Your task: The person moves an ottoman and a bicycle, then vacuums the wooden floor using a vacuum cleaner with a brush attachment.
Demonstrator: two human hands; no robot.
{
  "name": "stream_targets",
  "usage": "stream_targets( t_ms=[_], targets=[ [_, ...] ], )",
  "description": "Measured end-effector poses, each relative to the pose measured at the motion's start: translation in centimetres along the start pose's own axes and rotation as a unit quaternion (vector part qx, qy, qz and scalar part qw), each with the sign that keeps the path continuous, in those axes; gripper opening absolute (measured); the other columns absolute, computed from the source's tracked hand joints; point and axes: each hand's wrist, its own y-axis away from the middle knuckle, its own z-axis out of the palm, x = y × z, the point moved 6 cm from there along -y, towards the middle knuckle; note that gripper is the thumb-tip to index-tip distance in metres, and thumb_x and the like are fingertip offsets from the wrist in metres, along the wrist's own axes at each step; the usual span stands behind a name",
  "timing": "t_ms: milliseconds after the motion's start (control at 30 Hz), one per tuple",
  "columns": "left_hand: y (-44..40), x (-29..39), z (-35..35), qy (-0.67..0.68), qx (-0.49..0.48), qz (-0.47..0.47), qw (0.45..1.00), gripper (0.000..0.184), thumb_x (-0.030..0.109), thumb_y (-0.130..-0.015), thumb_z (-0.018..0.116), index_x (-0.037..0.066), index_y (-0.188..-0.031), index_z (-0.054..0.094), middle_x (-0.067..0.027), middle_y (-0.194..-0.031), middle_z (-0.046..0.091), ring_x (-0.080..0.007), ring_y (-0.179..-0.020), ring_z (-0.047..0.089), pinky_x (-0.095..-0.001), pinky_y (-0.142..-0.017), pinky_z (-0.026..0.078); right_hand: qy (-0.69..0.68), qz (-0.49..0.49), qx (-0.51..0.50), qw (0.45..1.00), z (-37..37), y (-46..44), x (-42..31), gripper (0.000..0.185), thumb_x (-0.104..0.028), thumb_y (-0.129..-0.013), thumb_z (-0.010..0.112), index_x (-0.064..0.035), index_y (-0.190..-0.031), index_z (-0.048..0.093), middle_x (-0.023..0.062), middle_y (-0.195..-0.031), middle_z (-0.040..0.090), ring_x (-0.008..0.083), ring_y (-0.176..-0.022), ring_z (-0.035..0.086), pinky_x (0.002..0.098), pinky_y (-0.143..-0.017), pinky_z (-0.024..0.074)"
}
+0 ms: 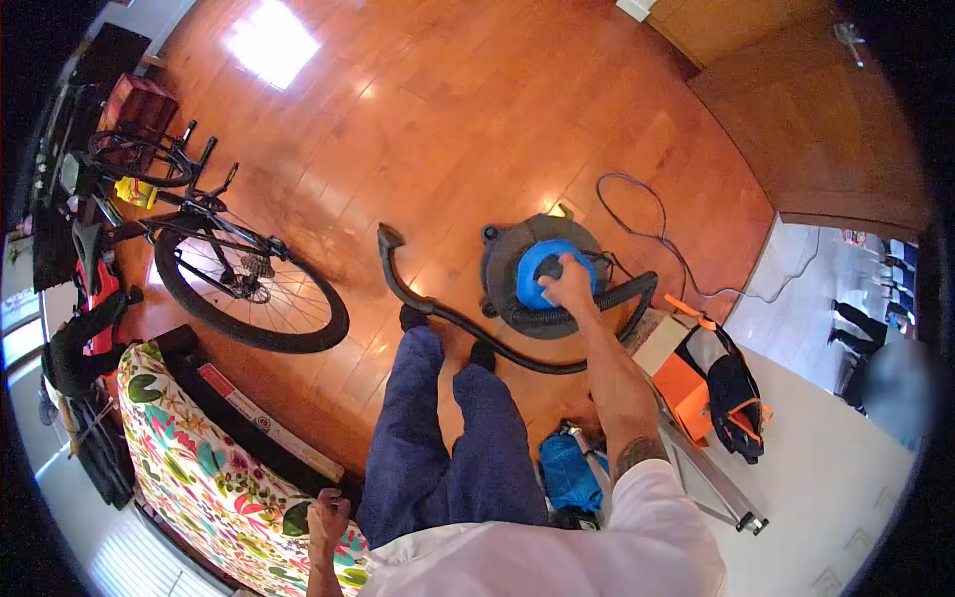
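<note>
A round black vacuum cleaner (502,284) with a blue top (532,261) stands on the wooden floor ahead of my feet. My right hand (570,285) reaches down to it, its fingers closed around the dark handle on the blue top. The black hose (477,330) bends from the vacuum past my feet and ends in a floor nozzle (391,237) lying to the left. My left hand (328,518) hangs low beside the floral-covered seat (214,453), fingers curled in, with nothing visible in them.
A bicycle (249,279) lies on the left. The vacuum's cord (665,234) loops across the floor towards the doorway (796,289) at right. A black and orange bag (724,383), a blue bag (570,473) and a metal frame (711,473) are on my right. Another person (860,328) is partly visible beyond.
</note>
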Motion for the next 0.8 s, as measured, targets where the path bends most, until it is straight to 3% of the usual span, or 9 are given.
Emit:
stream_targets(
  t_ms=[100, 267, 333, 367, 500, 567, 700, 767, 800],
  targets=[
    [-5.6, 0.8, 1.5, 0.018, -0.04, 0.024, 0.999, 0.025, 0.017, -0.087, 0.069, 0.002, -0.106, 0.066, -0.0209, -0.085, 0.073, -0.0388, -0.08, 0.072, -0.0464, -0.071, 0.056, -0.008, 0.003, 0.033, 0.999, -0.6, -5.3, -1.6, 0.075, -0.031, -0.071, 0.088, 0.008, -0.126, 0.055, 0.0312, -0.112, 0.067, 0.0449, -0.108, 0.065, 0.0481, -0.091, 0.0525],
    [-23.6, 9.9, 5.8, 0.007, -0.116, 0.054, 0.992, 0.028, 0.024, -0.091, 0.064, 0.001, -0.106, 0.066, -0.0235, -0.09, 0.07, -0.044, -0.085, 0.069, -0.0525, -0.074, 0.054, -0.026, -0.052, 0.123, 0.991, -3.7, -14.6, -6.5, 0.061, -0.042, -0.073, 0.085, 0.0066, -0.101, 0.061, 0.0315, -0.103, 0.068, 0.0472, -0.099, 0.066, 0.0491, -0.085, 0.0532],
    [-33.2, 7.5, 13.3, 0.132, -0.027, 0.171, 0.976, 0.029, 0.027, -0.091, 0.064, 0.002, -0.106, 0.065, -0.0247, -0.092, 0.069, -0.0465, -0.086, 0.067, -0.054, -0.074, 0.053, 0.063, -0.038, 0.133, 0.988, -5.5, -18.1, -9.2, 0.063, -0.046, -0.075, 0.082, 0.007, -0.101, 0.062, 0.0306, -0.103, 0.069, 0.0458, -0.099, 0.067, 0.0495, -0.085, 0.0529],
    [-37.5, 12.5, 11.2, 0.014, -0.126, 0.124, 0.984, 0.029, 0.027, -0.091, 0.063, 0.001, -0.104, 0.064, -0.0264, -0.094, 0.069, -0.0477, -0.087, 0.066, -0.055, -0.075, 0.052, 0.128, -0.005, 0.129, 0.983, -6.5, -19.7, -11.1, 0.065, -0.048, -0.076, 0.081, 0.0074, -0.102, 0.062, 0.0302, -0.103, 0.069, 0.0447, -0.099, 0.067, 0.0498, -0.084, 0.0528],
    [-53.2, 10.7, 21.5, 0.063, -0.135, 0.124, 0.981, 0.032, 0.029, -0.088, 0.063, 0.001, -0.103, 0.065, -0.0284, -0.101, 0.068, -0.048, -0.095, 0.065, -0.0546, -0.08, 0.053, 0.021, 0.051, 0.099, 0.994, -8.5, -27.9, -10.9, 0.068, -0.053, -0.085, 0.075, 0.0087, -0.112, 0.065, 0.0214, -0.092, 0.072, 0.0333, -0.086, 0.072, 0.0439, -0.076, 0.0551],
    [-58.5, 10.2, 25.3, -0.007, -0.098, 0.081, 0.992, 0.034, 0.027, -0.083, 0.066, 0.002, -0.105, 0.062, -0.027, -0.09, 0.068, -0.0466, -0.092, 0.066, -0.0525, -0.083, 0.053, 0.032, -0.038, 0.071, 0.996, -10.1, -32.1, -10.5, 0.065, -0.054, -0.09, 0.07, 0.007, -0.11, 0.066, 0.0144, -0.085, 0.072, 0.0218, -0.072, 0.069, 0.0376, -0.066, 0.0536],
    [-66.5, 8.5, 31.9, 0.033, -0.146, -0.063, 0.987, 0.057, 0.03, -0.081, 0.071, 0.0, -0.126, 0.053, -0.0269, -0.11, 0.068, -0.0435, -0.103, 0.066, -0.0527, -0.09, 0.053, 0.049, 0.07, 0.071, 0.994, -13.8, -37.2, -9.1, 0.067, -0.059, -0.093, 0.065, 0.0049, -0.113, 0.068, 0.0111, -0.087, 0.07, 0.0212, -0.073, 0.064, 0.0355, -0.068, 0.0522],
    [-70.6, 5.8, 35.5, -0.03, 0.014, -0.043, 0.999, 0.069, 0.033, -0.08, 0.073, -0.001, -0.133, 0.046, -0.0267, -0.116, 0.065, -0.0432, -0.109, 0.064, -0.0513, -0.094, 0.052, 0.07, 0.055, 0.087, 0.992, -15.9, -40.2, -7.0, 0.068, -0.06, -0.093, 0.064, 0.0045, -0.113, 0.068, 0.0112, -0.087, 0.07, 0.0211, -0.072, 0.064, 0.035, -0.067, 0.052],
    [-71.8, 5.1, 36.5, 0.006, -0.028, -0.087, 0.996, 0.068, 0.037, -0.079, 0.075, -0.002, -0.128, 0.049, -0.0253, -0.12, 0.062, -0.0445, -0.112, 0.062, -0.0495, -0.095, 0.051, 0.084, 0.041, 0.105, 0.99, -17.1, -41.0, -6.7, 0.068, -0.061, -0.093, 0.063, 0.0041, -0.113, 0.068, 0.0113, -0.087, 0.069, 0.0209, -0.072, 0.063, 0.0346, -0.066, 0.0518]
  ],
)
